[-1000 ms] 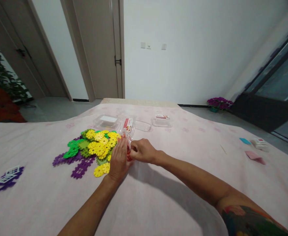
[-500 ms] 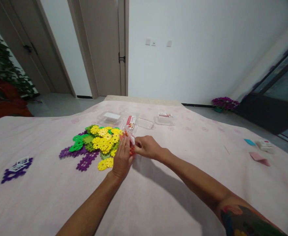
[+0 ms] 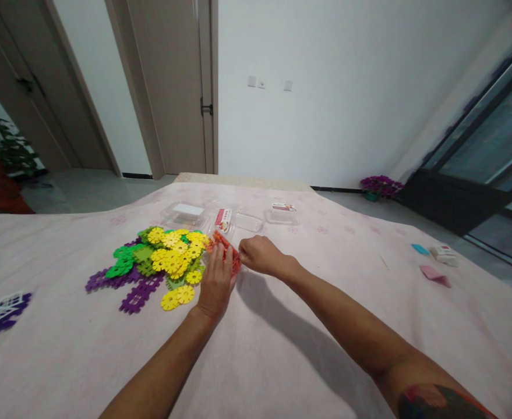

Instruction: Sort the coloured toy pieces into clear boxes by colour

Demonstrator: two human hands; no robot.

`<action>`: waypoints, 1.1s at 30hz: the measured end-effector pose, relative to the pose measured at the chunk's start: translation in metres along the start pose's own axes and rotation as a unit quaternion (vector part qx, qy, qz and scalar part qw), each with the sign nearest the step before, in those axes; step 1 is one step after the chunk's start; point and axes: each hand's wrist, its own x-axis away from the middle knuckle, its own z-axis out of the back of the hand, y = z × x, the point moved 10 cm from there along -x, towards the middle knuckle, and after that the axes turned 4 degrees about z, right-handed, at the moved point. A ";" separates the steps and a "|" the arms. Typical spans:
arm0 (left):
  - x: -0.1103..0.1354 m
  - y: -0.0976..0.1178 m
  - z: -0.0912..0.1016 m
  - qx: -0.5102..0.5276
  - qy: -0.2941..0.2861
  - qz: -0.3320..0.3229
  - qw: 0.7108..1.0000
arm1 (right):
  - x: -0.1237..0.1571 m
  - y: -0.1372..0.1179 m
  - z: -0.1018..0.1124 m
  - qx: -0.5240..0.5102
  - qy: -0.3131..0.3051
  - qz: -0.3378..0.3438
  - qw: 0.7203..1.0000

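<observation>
My left hand (image 3: 216, 282) lies with its fingers together across the near side of a clear plastic pack of orange-red pieces (image 3: 235, 260), holding it up at a tilt. My right hand (image 3: 261, 256) is closed in a fist at the pack's right edge; its fingertips and whatever they pinch are hidden. Left of the pack lies a heap of yellow flower-shaped discs (image 3: 177, 256). Green discs (image 3: 122, 261) and purple interlocking pieces (image 3: 141, 294) show at the heap's left and near sides.
Behind the heap stand clear plastic boxes (image 3: 249, 222), one with a red-and-white label (image 3: 223, 219). White lattice pieces (image 3: 2, 307) lie on purple ones at far left. A pink cloth (image 3: 434, 275), a blue piece (image 3: 420, 249) and a white packet (image 3: 443, 255) lie at right.
The view has turned a little to the right. The pack has tilted, and more of its orange-red pieces show. My right hand has closed tighter; the white flap by it no longer shows.
</observation>
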 end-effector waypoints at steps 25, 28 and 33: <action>0.004 0.002 -0.001 0.004 0.010 -0.006 1.000 | -0.011 0.033 -0.010 -0.035 0.026 -0.078 0.996; 0.005 0.001 0.003 0.013 0.005 -0.003 1.000 | -0.007 0.053 -0.005 -0.027 0.028 -0.110 0.993; 0.000 -0.001 0.018 0.065 0.014 0.002 0.998 | 0.009 0.055 0.001 -0.038 0.057 -0.122 0.990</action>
